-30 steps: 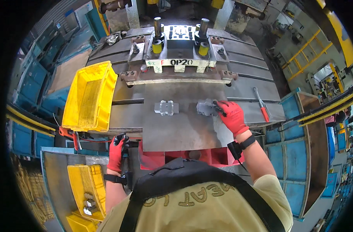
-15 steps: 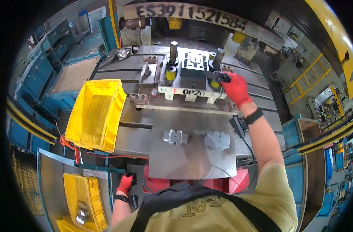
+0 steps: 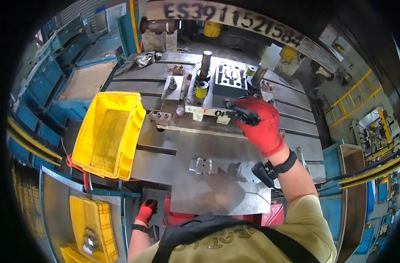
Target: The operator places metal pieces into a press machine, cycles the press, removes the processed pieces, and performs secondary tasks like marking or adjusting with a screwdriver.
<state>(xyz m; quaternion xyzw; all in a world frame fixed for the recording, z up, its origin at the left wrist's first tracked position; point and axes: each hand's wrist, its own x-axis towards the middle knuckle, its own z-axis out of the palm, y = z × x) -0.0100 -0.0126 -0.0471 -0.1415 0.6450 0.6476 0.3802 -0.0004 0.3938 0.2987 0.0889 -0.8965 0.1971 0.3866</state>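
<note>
Left, I see the bin [image 3: 107,140]; nearer, my left hand [image 3: 145,212], half-curled. One part [image 3: 203,166] lies on the plate [image 3: 195,197]; farther stands the die [image 3: 230,74]. Right, my right hand [image 3: 260,125] is half-closed — I can't tell whether either grips anything.

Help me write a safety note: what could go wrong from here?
The red-gloved right hand, near the pillared metal die, might be pinched if the pale, black-lettered overhead beam came down. The wrist-worn black box might knock the irregular grey metal piece that it partly hides here.
</note>
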